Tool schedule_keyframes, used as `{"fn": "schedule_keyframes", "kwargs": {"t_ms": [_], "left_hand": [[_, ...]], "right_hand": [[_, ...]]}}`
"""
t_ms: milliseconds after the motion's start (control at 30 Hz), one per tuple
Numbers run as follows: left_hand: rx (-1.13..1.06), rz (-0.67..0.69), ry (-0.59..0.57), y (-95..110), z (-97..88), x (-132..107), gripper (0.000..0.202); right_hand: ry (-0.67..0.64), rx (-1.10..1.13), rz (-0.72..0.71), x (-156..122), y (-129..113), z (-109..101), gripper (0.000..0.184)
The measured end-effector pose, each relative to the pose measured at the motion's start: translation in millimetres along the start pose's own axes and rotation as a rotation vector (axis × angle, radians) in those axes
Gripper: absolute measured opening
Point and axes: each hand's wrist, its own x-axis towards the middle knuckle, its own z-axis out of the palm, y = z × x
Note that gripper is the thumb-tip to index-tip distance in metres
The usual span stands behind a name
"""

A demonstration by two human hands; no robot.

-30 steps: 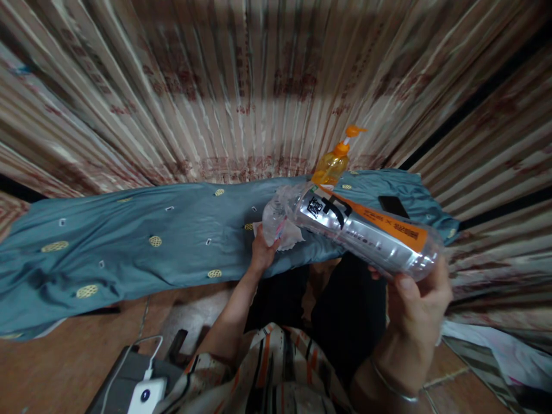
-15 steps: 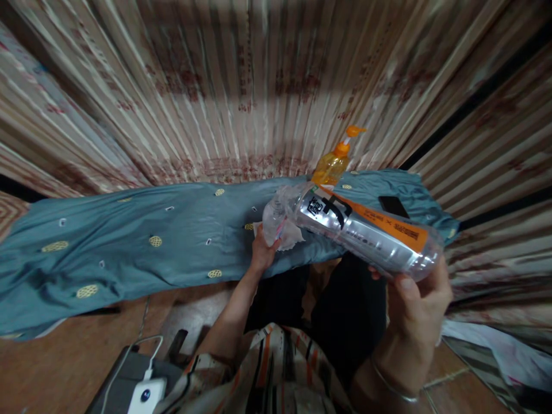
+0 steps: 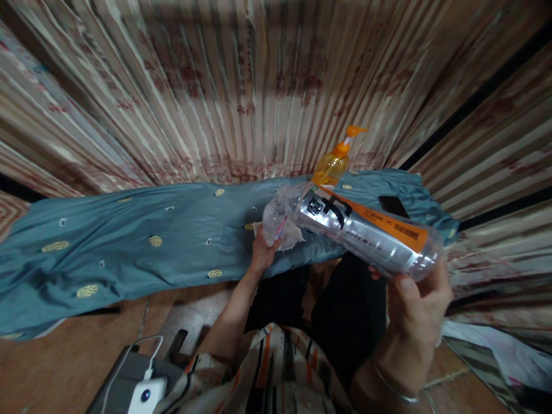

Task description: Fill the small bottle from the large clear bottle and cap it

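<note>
My right hand (image 3: 416, 307) grips the base of a clear plastic bottle (image 3: 366, 233) with a silver and orange label, held on its side above the table's front edge. My left hand (image 3: 261, 253) is closed on a crumpled white tissue (image 3: 288, 237) pressed against the bottle's neck end, which is wrapped in clear plastic film (image 3: 276, 215). Both hands hover over the blue cloth (image 3: 150, 247) that covers the low table.
An orange pump bottle (image 3: 333, 161) stands on the cloth behind the clear bottle. A black phone (image 3: 393, 206) lies on the cloth at the right. Striped curtains (image 3: 259, 86) hang behind. A white power bank (image 3: 145, 394) with cable sits on a dark case at lower left.
</note>
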Motion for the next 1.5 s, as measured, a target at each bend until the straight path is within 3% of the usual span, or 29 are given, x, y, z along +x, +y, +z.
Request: {"fn": "schedule_keyframes", "kwargs": {"t_ms": [833,1500], "left_hand": [[0.004,0.024,-0.007,-9.8,2.5,1.5,0.059],[-0.004,0.004,0.002,-4.2,1.5,0.8,0.059]], "right_hand": [[0.015,-0.013,0.000,0.4,2.3,-1.3,0.075],[0.022,-0.001,0.006,-0.3,3.3,-0.9,0.077]]}}
